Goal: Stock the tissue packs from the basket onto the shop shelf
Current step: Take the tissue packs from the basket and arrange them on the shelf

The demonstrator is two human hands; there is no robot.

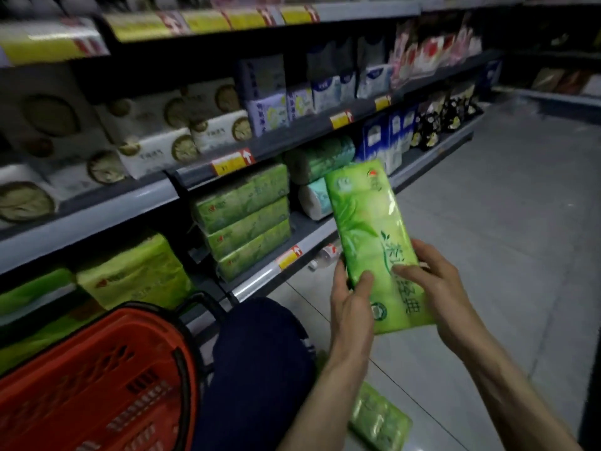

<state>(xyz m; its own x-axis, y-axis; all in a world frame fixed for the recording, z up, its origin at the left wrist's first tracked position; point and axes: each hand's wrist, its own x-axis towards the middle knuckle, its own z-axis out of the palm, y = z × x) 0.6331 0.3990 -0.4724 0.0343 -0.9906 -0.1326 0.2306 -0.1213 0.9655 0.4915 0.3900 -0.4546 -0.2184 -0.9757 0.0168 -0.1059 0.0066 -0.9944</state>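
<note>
A long green tissue pack (367,229) is held up in front of the bottom shelf (260,281), tilted with its far end toward the shelf. My left hand (351,307) grips its near left edge, thumb on top. My right hand (445,294) grips the near right side, fingers curled over the pack's face. A red basket (97,385) stands at the lower left; what lies inside it cannot be made out. Three matching green packs (244,222) are stacked on the bottom shelf. Another green pack (377,421) lies on the floor under my left forearm.
My knee in dark trousers (260,362) is between the basket and my arms. Larger green packs (133,271) fill the bottom shelf's left end, paper rolls (318,177) its middle. White tissue packs (156,131) line the shelf above. Grey tiled floor (504,206) lies to the right.
</note>
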